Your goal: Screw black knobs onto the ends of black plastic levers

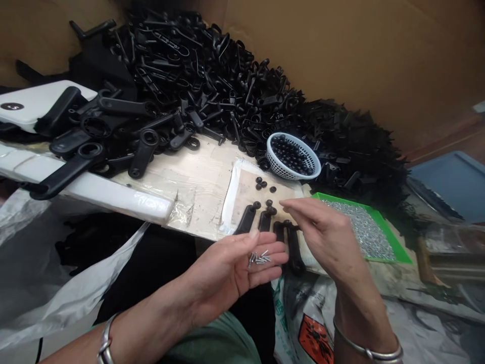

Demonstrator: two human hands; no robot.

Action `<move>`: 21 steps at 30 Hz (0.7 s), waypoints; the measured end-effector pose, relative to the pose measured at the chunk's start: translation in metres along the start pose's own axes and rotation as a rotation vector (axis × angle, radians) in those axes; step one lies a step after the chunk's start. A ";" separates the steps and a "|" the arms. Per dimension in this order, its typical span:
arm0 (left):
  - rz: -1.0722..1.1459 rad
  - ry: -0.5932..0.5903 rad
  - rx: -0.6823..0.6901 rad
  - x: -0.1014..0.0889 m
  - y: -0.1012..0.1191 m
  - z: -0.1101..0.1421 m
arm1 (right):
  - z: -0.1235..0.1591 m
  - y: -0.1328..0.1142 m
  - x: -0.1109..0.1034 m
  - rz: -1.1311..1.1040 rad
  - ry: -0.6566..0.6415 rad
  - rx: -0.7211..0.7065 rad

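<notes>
My left hand point(242, 263) is palm up, fingers nearly flat, with several small metal pins point(260, 258) lying on the fingers. To its right, my right hand point(326, 227) hovers over the table edge with its fingers stretched out and close together. I see no object in it, though its underside is hidden. Between and behind the hands, several black crank-shaped handles point(247, 218) lie in a row, small round black knobs point(269, 203) at their far ends. More loose black knobs point(264, 184) sit just beyond them.
A pale blue basket point(314, 169) holds black knobs. Right of my right hand is a green tray point(402, 255) full of metal pins. Black plastic parts point(227, 86) are heaped along the back. Larger black handles point(71, 172) overhang the table's left edge. A white case point(45, 101) lies far left.
</notes>
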State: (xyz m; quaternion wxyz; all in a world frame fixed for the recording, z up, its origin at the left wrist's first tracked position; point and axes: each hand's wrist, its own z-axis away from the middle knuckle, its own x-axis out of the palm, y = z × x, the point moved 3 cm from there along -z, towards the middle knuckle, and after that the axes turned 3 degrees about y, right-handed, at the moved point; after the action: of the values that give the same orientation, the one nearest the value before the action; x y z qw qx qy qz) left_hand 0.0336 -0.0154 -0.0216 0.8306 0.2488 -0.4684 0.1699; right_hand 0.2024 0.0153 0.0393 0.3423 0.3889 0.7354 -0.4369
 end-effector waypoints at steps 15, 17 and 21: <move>0.011 0.007 0.005 -0.001 0.002 0.002 | -0.007 -0.002 0.011 0.382 -0.244 -0.019; 0.011 0.013 -0.001 0.000 0.003 0.003 | -0.007 -0.003 0.011 0.416 -0.280 -0.048; 0.018 0.021 -0.004 -0.001 0.003 0.003 | -0.011 -0.006 0.011 0.485 -0.309 -0.109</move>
State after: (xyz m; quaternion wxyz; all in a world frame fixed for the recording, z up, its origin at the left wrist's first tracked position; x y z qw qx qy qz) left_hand 0.0292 -0.0148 -0.0199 0.8344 0.2409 -0.4622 0.1789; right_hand 0.1898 0.0263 0.0362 0.5649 0.4633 0.5825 -0.3563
